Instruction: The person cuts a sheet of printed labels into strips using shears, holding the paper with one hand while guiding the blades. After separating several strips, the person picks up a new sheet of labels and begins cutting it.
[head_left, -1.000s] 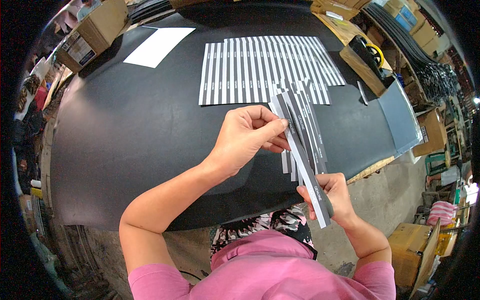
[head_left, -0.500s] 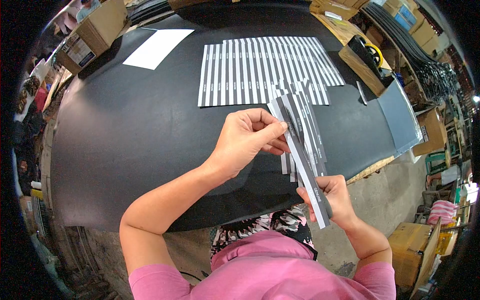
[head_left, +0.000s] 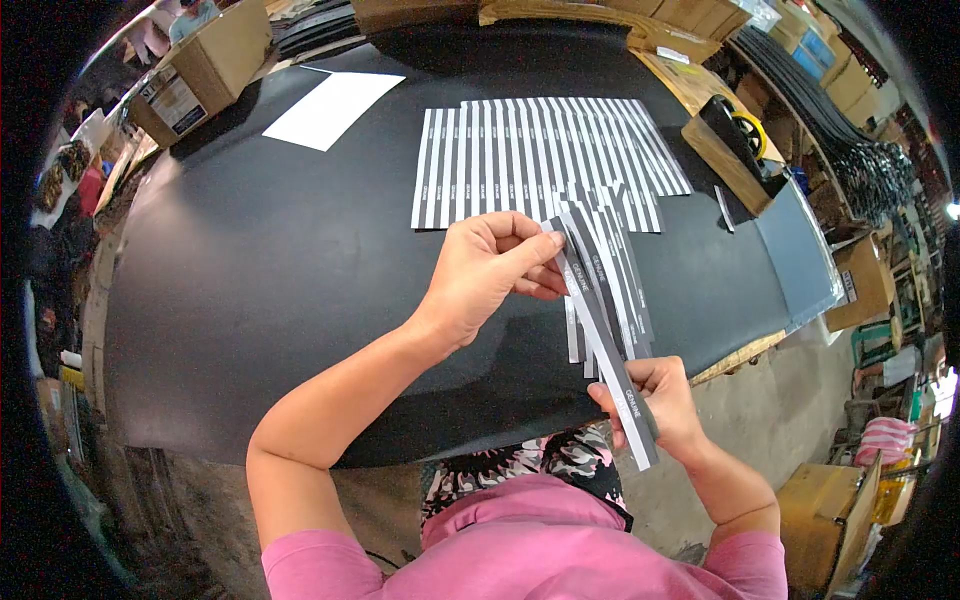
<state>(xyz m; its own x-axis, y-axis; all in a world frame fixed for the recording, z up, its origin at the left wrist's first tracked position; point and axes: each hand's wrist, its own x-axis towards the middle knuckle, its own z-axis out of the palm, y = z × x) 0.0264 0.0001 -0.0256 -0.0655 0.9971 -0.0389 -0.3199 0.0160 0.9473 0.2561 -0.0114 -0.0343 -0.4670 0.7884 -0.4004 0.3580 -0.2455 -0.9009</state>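
Note:
A narrow strip (head_left: 604, 345), grey-black on one side and white along the other and printed "GENUINE", runs slantwise between my hands above the table's near edge. My left hand (head_left: 497, 262) pinches its upper end between thumb and fingers. Around the lower end, my right hand (head_left: 662, 398) is closed; part of its grip is hidden behind the strip. Beneath and beyond lies a loose pile of similar strips (head_left: 637, 300), overlapping unevenly. Striped black-and-white sheets (head_left: 480, 165) lie flat just past the pile.
A white sheet (head_left: 335, 108) lies at the table's far left. On the right are an open cardboard tray with a yellow-rimmed roll (head_left: 748, 135), a small loose strip (head_left: 724, 209) and a grey panel (head_left: 795, 260). Cardboard boxes (head_left: 215, 65) border the black table (head_left: 230, 330).
My left hand has slid slightly toward the strip's upper end. The strip's lower end sits a little lower and further left. The camera view has tilted slightly, shifting the table contents downward.

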